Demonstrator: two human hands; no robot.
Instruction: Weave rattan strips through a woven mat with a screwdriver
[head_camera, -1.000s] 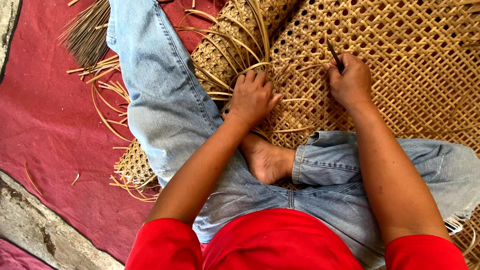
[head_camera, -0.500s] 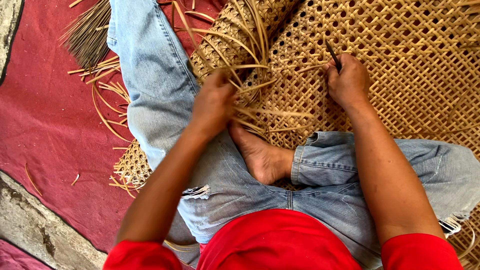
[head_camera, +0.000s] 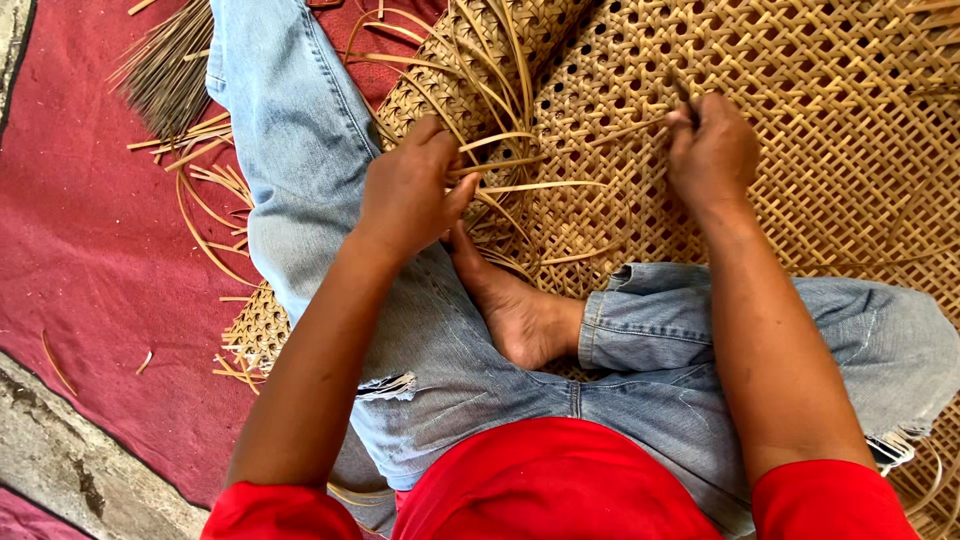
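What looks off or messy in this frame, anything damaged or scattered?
Loose cane offcuts lie scattered on the red mat beside the woven cane sheet. The sheet's near edge is unfinished, with free strands curling up by the left hand. The jeans are torn at the knee. Nothing else stands out.

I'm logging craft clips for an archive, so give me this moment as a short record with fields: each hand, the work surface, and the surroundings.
left hand: closed on loose cane strips at the mat's unfinished edge
right hand: pinches a thin dark tool, tip down on the weave
woven cane mat: open lattice, lying flat under the person's legs
bare foot: tucked between the jeans-clad legs
red cloth: beneath the mat, scattered with cane offcuts
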